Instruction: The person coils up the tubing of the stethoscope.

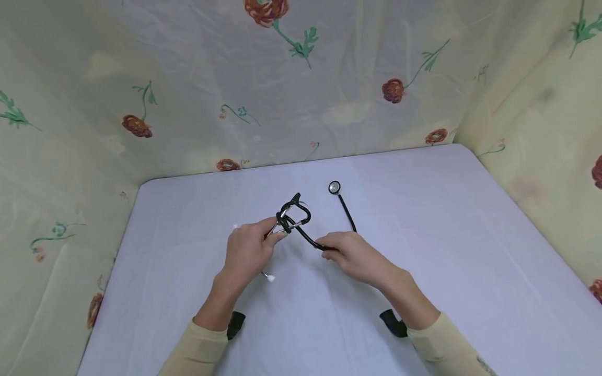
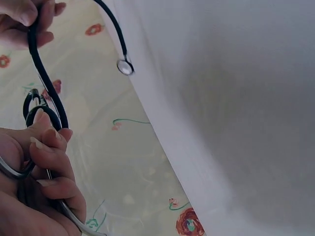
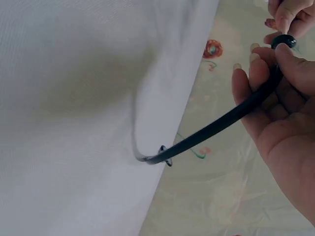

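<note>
Both hands hold one black stethoscope (image 1: pixel 308 238) above the white table. My left hand (image 1: pixel 248 248) grips its metal ear tubes, fingers curled round them in the left wrist view. One white ear tip (image 1: pixel 270 278) pokes out below that hand. Just past the left fingertips, the black tubing is bent into a loop (image 1: pixel 309 214) around the metal tubes. With thumb and fingers, my right hand (image 1: pixel 355 258) pinches the tubing farther along. Beyond the right hand the tubing (image 3: pixel 211 129) runs down to the round silver chest piece (image 1: pixel 334 187), toward the table's far side.
A white-covered table (image 1: pixel 470 235) with rounded far corners lies under the hands. Floral fabric (image 1: pixel 329 94) hangs behind it and along both sides. Black pieces of wrist gear (image 1: pixel 393 322) show beneath both forearms.
</note>
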### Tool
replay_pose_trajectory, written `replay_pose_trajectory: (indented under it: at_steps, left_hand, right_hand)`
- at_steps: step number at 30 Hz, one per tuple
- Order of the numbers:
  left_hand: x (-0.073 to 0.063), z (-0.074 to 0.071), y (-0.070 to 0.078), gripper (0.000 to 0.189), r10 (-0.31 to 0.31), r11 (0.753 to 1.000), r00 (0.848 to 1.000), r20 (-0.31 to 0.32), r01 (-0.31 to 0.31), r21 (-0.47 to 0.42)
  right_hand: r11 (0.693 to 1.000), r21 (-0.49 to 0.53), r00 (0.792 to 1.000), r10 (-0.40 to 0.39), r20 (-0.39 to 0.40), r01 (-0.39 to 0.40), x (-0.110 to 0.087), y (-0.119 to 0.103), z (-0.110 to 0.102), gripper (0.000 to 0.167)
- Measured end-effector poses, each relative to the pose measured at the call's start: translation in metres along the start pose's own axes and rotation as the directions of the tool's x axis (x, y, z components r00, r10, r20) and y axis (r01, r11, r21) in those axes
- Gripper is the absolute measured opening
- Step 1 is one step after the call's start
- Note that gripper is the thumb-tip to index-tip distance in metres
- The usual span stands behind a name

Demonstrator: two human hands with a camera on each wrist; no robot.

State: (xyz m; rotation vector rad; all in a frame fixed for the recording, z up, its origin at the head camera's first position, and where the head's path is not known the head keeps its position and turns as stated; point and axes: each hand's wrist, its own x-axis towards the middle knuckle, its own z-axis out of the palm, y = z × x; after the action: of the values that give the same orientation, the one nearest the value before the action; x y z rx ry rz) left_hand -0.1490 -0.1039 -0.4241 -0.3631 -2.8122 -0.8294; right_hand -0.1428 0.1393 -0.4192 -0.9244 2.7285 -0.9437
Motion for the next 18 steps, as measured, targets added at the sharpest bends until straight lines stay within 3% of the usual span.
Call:
replay_pose_trajectory:
  at_steps: [5,11,18]
  left_hand:
    - [0.0,0.002,-0.004,0.016,-0.033,0.999,0.999,-0.028,0.034,0.033]
    - [0.001,0.003,0.0,0.015,-0.059,0.997,0.998,0.009,0.058,0.051]
    - [0.0,0.006,0.006,0.014,-0.052,0.992,0.997,0.063,0.045,0.117]
  right_hand:
    - [0.996,-0.082,0.997,-0.027,0.076,0.033,-0.005,-0.008,-0.004,0.026]
    - [0.987,-0.136,0.99,-0.066,0.129,0.083,-0.008,-0.019,-0.008,0.024]
    - [0.978,-0.175,0.991,-0.095,0.093,0.11,-0.011,-0.025,-0.012,0.021]
